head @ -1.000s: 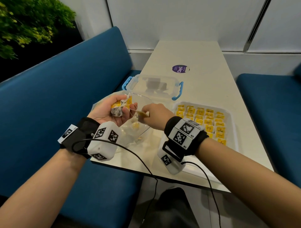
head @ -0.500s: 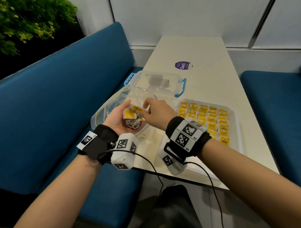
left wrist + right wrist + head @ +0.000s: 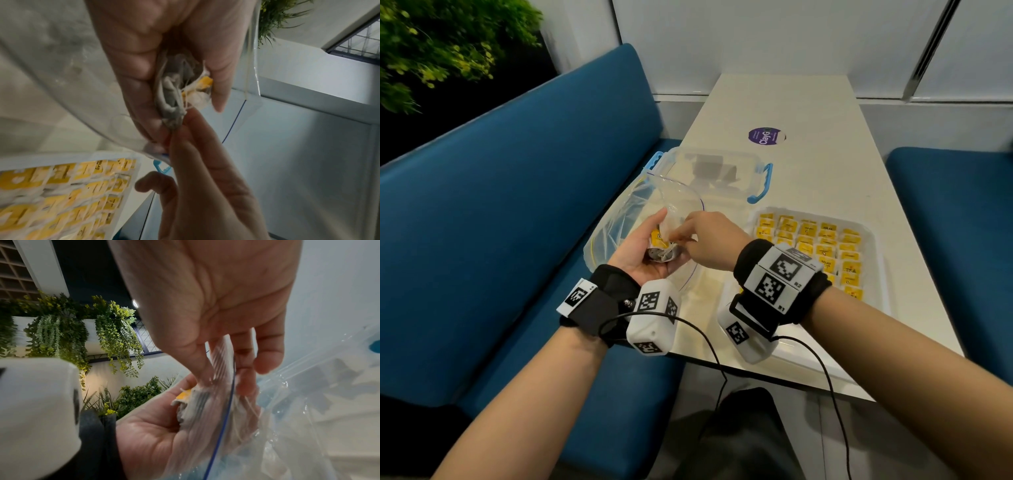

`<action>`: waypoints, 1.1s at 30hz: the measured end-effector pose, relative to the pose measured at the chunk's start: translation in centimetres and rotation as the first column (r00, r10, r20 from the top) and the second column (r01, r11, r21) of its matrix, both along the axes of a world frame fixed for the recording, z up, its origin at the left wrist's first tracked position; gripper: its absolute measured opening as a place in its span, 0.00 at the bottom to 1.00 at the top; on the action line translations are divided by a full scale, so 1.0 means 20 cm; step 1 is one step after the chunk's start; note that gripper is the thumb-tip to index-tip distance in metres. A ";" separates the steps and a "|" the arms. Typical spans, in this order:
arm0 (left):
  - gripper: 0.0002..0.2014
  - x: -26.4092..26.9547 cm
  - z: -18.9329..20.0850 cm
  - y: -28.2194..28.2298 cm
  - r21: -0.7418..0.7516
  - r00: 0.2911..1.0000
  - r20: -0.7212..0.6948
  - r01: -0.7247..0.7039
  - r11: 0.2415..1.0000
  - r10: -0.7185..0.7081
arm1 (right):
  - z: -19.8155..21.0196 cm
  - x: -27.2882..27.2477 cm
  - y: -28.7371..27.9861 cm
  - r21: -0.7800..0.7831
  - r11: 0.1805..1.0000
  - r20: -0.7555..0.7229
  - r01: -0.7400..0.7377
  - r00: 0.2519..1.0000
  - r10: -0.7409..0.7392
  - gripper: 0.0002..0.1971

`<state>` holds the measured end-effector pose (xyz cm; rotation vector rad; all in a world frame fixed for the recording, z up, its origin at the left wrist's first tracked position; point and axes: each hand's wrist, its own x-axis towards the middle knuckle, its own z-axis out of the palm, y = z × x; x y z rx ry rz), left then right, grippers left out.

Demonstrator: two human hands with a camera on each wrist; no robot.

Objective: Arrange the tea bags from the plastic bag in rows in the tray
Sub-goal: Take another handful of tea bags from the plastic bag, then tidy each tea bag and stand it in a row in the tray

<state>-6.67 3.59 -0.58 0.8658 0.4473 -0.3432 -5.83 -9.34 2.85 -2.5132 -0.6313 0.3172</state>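
My left hand (image 3: 650, 248) lies palm up over the clear plastic bag (image 3: 625, 212) and cups a crumpled clump of tea bags (image 3: 664, 248) with yellow tags. Thumb and fingers curl round the clump (image 3: 174, 91). My right hand (image 3: 679, 238) reaches in from the right and pinches at the clump (image 3: 197, 405) with thumb and fingertips (image 3: 244, 386); the bag's zip edge lies across them. The white tray (image 3: 876, 240) to the right holds rows of yellow-tagged tea bags (image 3: 822, 240).
A clear lidded box with blue clips (image 3: 722, 174) stands behind the bag. A purple sticker (image 3: 766, 136) is farther up the white table (image 3: 808, 113). Blue benches (image 3: 517, 222) flank the table on both sides. Cables hang from both wrist cameras.
My left hand has come down and nearer with the clump, turning palm up. My right hand has moved onto the clump and now pinches into it.
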 end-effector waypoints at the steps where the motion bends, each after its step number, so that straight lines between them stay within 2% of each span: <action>1: 0.12 -0.01 0.00 0.00 0.016 1.000 -0.007 -0.014 1.000 0.015 | 0.00 0.00 0.00 -0.002 1.000 -0.005 -0.002 1.000 0.001 0.16; 5: 0.11 -0.03 0.03 -0.01 -0.024 0.996 -0.032 -0.085 0.996 0.084 | 0.01 0.00 -0.01 0.019 1.000 -0.013 0.002 1.000 -0.001 0.15; 10: 0.17 -0.05 0.07 0.06 -0.128 0.997 -0.060 -0.055 0.990 0.048 | 0.05 -0.01 -0.08 -0.052 0.996 -0.022 -0.076 0.997 0.075 0.21; 16: 0.21 -0.12 0.22 0.16 -0.179 0.996 -0.023 -0.083 0.980 0.081 | 0.08 0.05 -0.09 -0.055 0.998 0.058 0.035 0.998 -0.031 0.10; 19: 0.26 -0.20 0.28 0.18 -0.228 0.998 0.017 -0.059 0.972 0.065 | 0.05 0.05 -0.08 -0.024 0.998 0.068 0.066 0.996 -0.064 0.10; 21: 0.23 -0.25 0.30 0.19 -0.252 0.999 0.038 -0.020 0.968 0.031 | 0.02 0.03 -0.06 -0.032 0.998 0.044 0.053 0.998 -0.051 0.11; 23: 0.22 -0.31 0.29 0.18 -0.259 0.999 0.050 0.021 0.966 -0.009 | -0.02 0.01 -0.05 -0.069 0.998 -0.002 0.003 1.000 -0.003 0.12; 26: 0.25 -0.38 0.23 0.15 -0.359 0.995 0.061 0.101 0.928 -0.084 | -0.05 -0.03 -0.07 -0.134 0.988 -0.009 -0.076 0.997 0.075 0.12; 30: 0.30 -0.42 0.15 0.11 -0.405 0.994 0.025 0.104 0.908 -0.103 | -0.06 -0.06 -0.11 -0.183 0.977 0.089 -0.113 0.987 0.131 0.16; 33: 0.31 -0.43 0.11 0.07 -0.444 0.995 0.001 0.090 0.892 -0.100 | -0.01 -0.10 -0.15 -0.113 0.987 0.190 -0.113 0.973 0.133 0.17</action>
